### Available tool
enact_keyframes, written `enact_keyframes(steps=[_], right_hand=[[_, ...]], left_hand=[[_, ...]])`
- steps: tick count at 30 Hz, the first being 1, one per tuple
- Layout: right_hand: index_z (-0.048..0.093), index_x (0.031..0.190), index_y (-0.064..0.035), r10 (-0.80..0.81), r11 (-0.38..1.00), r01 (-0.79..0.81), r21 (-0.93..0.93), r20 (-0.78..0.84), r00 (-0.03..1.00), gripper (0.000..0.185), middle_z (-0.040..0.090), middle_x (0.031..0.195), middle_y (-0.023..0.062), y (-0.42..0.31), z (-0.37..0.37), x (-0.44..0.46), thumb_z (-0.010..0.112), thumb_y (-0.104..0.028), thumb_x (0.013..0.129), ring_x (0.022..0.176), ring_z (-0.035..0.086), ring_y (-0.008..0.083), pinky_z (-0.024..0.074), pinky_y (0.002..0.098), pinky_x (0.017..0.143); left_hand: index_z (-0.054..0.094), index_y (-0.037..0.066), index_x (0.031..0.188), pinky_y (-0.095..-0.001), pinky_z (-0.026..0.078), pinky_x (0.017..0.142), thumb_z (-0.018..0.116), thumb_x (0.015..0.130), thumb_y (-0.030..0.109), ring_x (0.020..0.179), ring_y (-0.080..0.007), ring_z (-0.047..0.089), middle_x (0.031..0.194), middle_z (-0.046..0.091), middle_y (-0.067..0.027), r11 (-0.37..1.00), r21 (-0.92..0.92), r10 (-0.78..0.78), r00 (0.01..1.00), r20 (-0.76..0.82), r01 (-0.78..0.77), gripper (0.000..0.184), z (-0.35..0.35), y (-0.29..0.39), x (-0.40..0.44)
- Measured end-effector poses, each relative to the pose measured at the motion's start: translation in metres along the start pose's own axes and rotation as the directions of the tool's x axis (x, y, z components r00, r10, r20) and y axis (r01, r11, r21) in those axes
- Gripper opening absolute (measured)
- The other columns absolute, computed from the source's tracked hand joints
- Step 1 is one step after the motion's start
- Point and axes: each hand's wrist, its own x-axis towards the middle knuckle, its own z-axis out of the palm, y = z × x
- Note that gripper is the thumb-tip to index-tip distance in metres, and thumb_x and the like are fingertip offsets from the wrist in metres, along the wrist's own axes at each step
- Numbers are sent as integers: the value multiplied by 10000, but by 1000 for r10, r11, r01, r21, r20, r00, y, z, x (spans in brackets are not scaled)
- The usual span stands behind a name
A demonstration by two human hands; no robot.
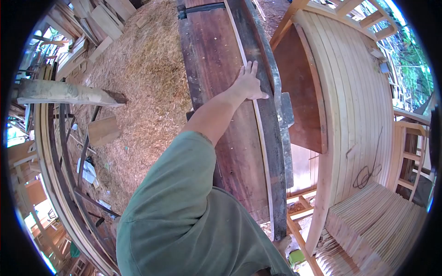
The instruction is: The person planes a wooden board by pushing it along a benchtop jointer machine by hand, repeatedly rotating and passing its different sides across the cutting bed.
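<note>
My left hand [249,83] lies palm down with its fingers stretched out and the thumb spread to the right. It rests on a long, narrow strip of wood with a pale edge [262,147], which runs lengthwise along a dark wooden workbench [237,170]. Under my forearm is the bench's reddish-brown top. Along its right side runs a thick, dark, worn beam [276,184], close to my thumb. Whether the hand presses on the strip or only touches it, I cannot tell. My right hand is out of view.
Wood shavings [152,60] cover the ground at left. A brown panel [301,92] leans against a pale slatted wooden piece [350,92] at right. Stacked thin boards [377,221] lie at lower right. A squared timber [69,92] juts in from the left, near long upright planks [50,161].
</note>
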Motion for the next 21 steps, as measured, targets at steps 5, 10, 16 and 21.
enact_keyframes(steps=[5, 10, 16, 21], right_hand=[[430, 1274, 37, -32, 999, 33, 26, -37, 999, 772, 494, 1285, 223, -7, -3, 2, 778, -145, 609, 1267, 447, 453, 351, 658, 1096], [427, 1274, 44, -23, 999, 24, -23, 46, 999, 771, 495, 1285, 225, -24, -23, 1, 785, -159, 622, 1266, 451, 450, 361, 641, 1101], [424, 1268, 37, -11, 1000, 12, -28, 40, 999, 768, 496, 1270, 225, -40, -31, -2, 797, -155, 624, 1253, 461, 448, 386, 595, 1099], [434, 1232, 45, -63, 997, 64, 40, -38, 997, 782, 499, 1245, 250, -35, -18, 2, 822, -150, 582, 1220, 473, 461, 398, 585, 1079]], left_hand=[[691, -42, 1273, -548, 99, 1270, 606, 889, 694, 1567, -482, 21, 1684, 29, -316, 1000, -11, -4, 1000, 17, 4, 835, -3, -5, 5], [693, -40, 1273, -543, 97, 1271, 613, 886, 688, 1568, -478, 19, 1686, 31, -312, 1000, -19, -8, 999, 33, 8, 829, -8, -9, 9], [707, -25, 1264, -551, 97, 1268, 618, 886, 680, 1569, -476, 21, 1689, 37, -304, 999, -32, -7, 1000, 13, 7, 805, -11, -15, 17], [689, 57, 1334, -547, 86, 1272, 667, 857, 668, 1577, -452, 27, 1704, 34, -268, 999, -13, -39, 999, 15, 39, 776, -12, -22, 26]])
